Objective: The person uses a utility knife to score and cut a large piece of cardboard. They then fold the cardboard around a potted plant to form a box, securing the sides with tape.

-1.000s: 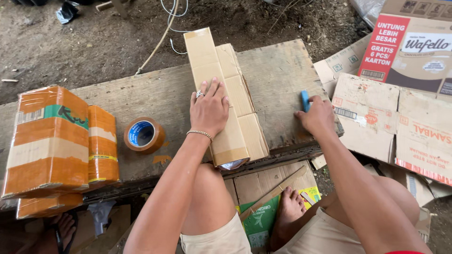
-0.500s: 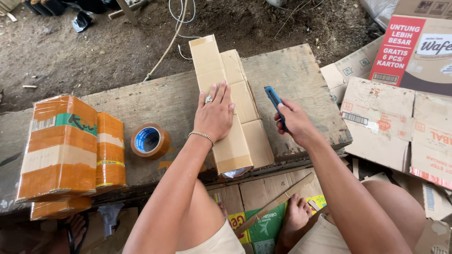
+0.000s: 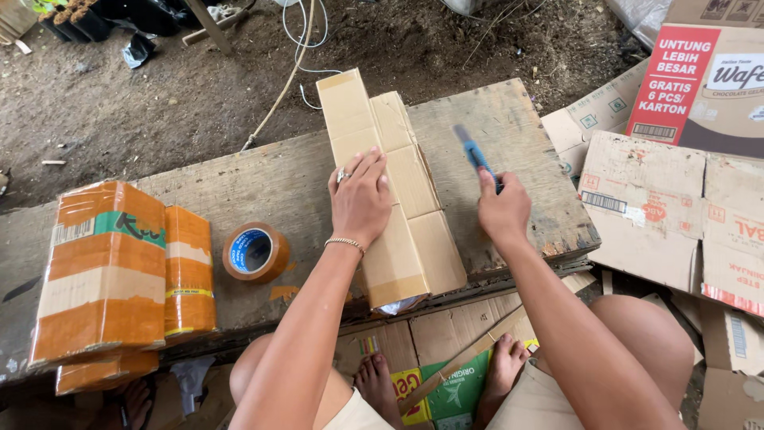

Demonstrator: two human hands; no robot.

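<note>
Left hand (image 3: 360, 199) flat, fingers spread on cardboard box (image 3: 414, 239); at 3 o'clock, right hand (image 3: 501, 211) fingers clenched around blue cutter (image 3: 476, 155).

Plain tan cardboard parcel (image 3: 390, 191); blue-handled cutter (image 3: 476, 155); brown tape roll (image 3: 255, 252), blue core; orange-taped boxes (image 3: 107, 271)

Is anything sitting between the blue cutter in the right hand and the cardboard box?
Nothing visible. The right hand holds the cutter over bare wooden bench, just right of the box. The left hand lies flat on the box's left part.
</note>
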